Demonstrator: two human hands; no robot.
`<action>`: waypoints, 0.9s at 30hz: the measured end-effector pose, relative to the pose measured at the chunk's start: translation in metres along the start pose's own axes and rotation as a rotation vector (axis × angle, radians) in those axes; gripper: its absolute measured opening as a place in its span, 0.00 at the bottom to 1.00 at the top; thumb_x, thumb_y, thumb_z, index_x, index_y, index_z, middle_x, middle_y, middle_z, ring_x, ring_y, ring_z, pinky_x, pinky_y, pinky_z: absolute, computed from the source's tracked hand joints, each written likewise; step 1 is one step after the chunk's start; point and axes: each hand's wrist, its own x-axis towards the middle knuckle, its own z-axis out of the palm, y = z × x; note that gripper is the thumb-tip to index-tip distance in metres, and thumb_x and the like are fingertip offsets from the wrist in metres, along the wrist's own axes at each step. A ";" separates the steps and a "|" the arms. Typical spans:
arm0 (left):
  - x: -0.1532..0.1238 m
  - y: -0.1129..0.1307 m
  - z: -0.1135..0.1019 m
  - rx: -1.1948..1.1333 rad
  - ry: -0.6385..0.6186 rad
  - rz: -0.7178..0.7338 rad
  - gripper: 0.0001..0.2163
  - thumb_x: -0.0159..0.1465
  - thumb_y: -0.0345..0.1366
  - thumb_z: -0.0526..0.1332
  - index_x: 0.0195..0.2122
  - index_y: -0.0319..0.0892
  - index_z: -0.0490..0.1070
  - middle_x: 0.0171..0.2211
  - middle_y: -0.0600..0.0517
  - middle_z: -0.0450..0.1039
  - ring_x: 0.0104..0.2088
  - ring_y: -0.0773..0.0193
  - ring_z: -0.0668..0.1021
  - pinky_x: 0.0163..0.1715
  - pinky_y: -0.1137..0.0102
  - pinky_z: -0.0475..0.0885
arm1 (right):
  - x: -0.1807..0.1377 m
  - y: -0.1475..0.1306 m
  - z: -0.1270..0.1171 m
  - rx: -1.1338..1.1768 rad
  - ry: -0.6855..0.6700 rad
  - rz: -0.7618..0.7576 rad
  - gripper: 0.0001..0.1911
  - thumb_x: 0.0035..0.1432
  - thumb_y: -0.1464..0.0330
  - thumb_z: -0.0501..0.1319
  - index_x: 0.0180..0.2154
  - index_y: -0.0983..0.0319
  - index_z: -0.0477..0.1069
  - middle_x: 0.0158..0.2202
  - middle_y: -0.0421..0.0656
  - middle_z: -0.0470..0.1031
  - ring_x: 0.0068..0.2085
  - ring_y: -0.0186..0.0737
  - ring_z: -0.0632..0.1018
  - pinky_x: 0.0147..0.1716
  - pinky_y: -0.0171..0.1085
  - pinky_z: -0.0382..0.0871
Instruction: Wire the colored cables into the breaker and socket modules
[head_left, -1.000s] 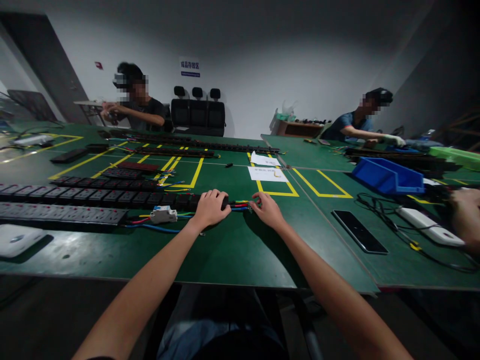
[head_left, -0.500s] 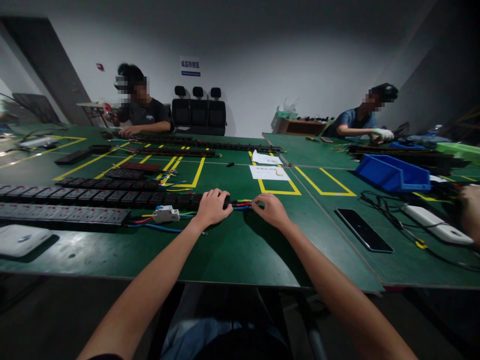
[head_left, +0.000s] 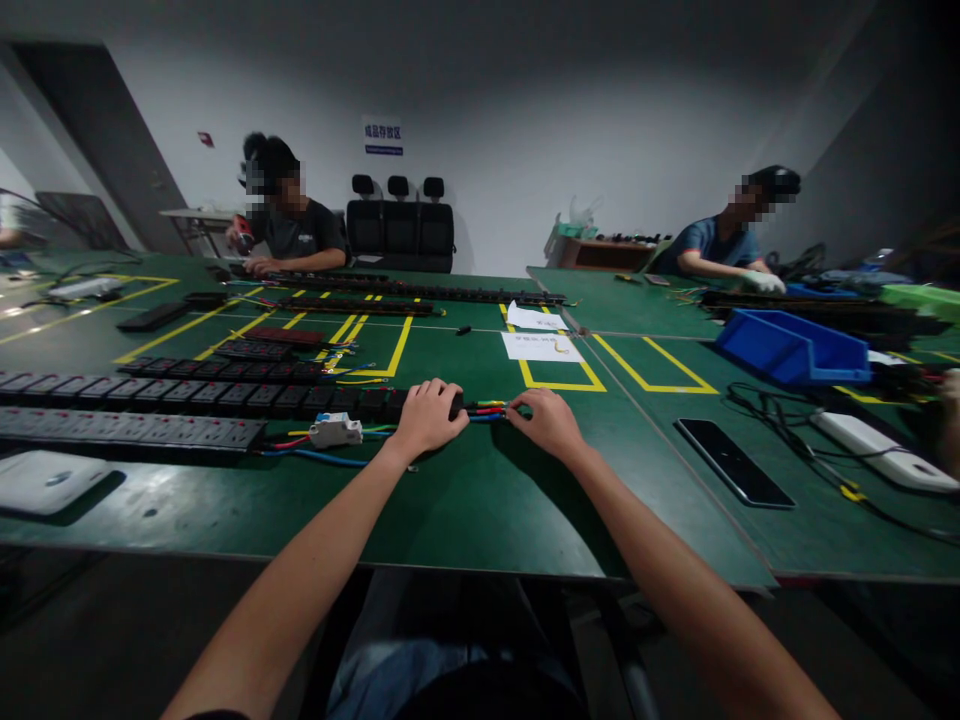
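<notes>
A long black power strip [head_left: 247, 393] lies across the green table, and my left hand [head_left: 429, 415] is closed over its right end. Red, blue and yellow-green wires [head_left: 486, 411] come out of that end. My right hand [head_left: 546, 420] pinches the wire tips between thumb and fingers; the tips themselves are mostly hidden. Nearer to me lies a second power strip [head_left: 172, 432], grey-topped. A white circuit breaker [head_left: 336, 430] sits among its wires, left of my left wrist.
A phone [head_left: 733, 462], a blue bin [head_left: 791, 347] and a white extension socket [head_left: 885, 450] with black cables lie to the right. Printed papers [head_left: 538, 347] lie beyond my hands. A white device [head_left: 52, 480] is at left. Two people work across the table.
My hands keep the same hold on the strip and wires. The view has shifted slightly. Across the table at left, the person's raised hand with a red tool has moved a little.
</notes>
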 end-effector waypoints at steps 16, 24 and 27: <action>0.000 -0.001 0.001 -0.001 0.004 0.010 0.18 0.68 0.45 0.58 0.54 0.43 0.73 0.49 0.43 0.75 0.51 0.49 0.76 0.54 0.55 0.68 | 0.000 -0.004 -0.003 -0.053 -0.039 0.096 0.12 0.66 0.59 0.64 0.38 0.58 0.81 0.39 0.46 0.82 0.40 0.44 0.78 0.38 0.38 0.65; 0.000 0.001 0.000 0.006 -0.008 -0.014 0.17 0.67 0.45 0.59 0.54 0.45 0.74 0.49 0.43 0.75 0.52 0.49 0.75 0.55 0.55 0.67 | 0.001 0.004 0.004 0.009 -0.083 0.163 0.11 0.64 0.58 0.65 0.36 0.57 0.81 0.34 0.43 0.79 0.34 0.40 0.75 0.31 0.35 0.60; 0.000 0.001 0.000 -0.004 -0.009 -0.010 0.17 0.68 0.45 0.59 0.54 0.44 0.74 0.49 0.43 0.75 0.52 0.49 0.75 0.55 0.55 0.67 | 0.000 0.002 0.006 0.006 -0.110 0.190 0.10 0.64 0.58 0.65 0.36 0.57 0.81 0.34 0.42 0.79 0.33 0.39 0.74 0.29 0.35 0.57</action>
